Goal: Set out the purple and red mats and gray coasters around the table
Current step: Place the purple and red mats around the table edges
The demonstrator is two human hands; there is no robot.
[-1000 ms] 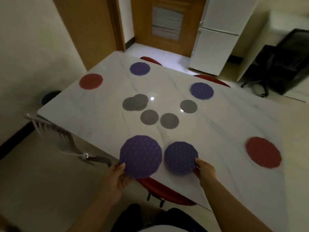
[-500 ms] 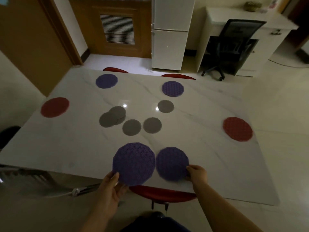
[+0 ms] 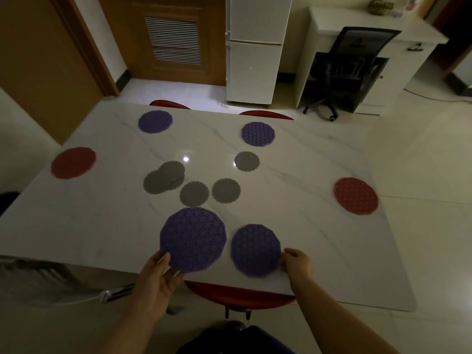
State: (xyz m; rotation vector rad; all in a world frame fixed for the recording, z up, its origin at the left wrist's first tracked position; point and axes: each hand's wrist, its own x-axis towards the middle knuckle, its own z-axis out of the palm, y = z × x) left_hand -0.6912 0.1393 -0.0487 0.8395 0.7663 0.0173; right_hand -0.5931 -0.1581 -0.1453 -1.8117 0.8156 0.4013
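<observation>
My left hand [image 3: 155,282] pinches the near edge of a large purple mat [image 3: 193,239], lifted slightly over the white marble table [image 3: 319,241]. My right hand [image 3: 296,264] holds the right edge of a second purple mat [image 3: 255,249] lying near the front edge. Two more purple mats [image 3: 155,121] [image 3: 258,133] lie along the far side. One red mat [image 3: 73,162] sits at the left end, another red mat [image 3: 355,195] at the right end. Several gray coasters [image 3: 194,193] cluster in the middle, two of them overlapping [image 3: 163,177].
A red chair seat [image 3: 237,296] pokes out under the near edge between my arms; two more red chairs [image 3: 265,115] stand at the far side. A metal chair frame [image 3: 112,295] is at the lower left. A white fridge [image 3: 255,49] and black office chair [image 3: 350,70] stand beyond.
The view has swung right and steadied. My left hand has raised its purple mat a little farther from the other one; my right hand stays at its mat's edge.
</observation>
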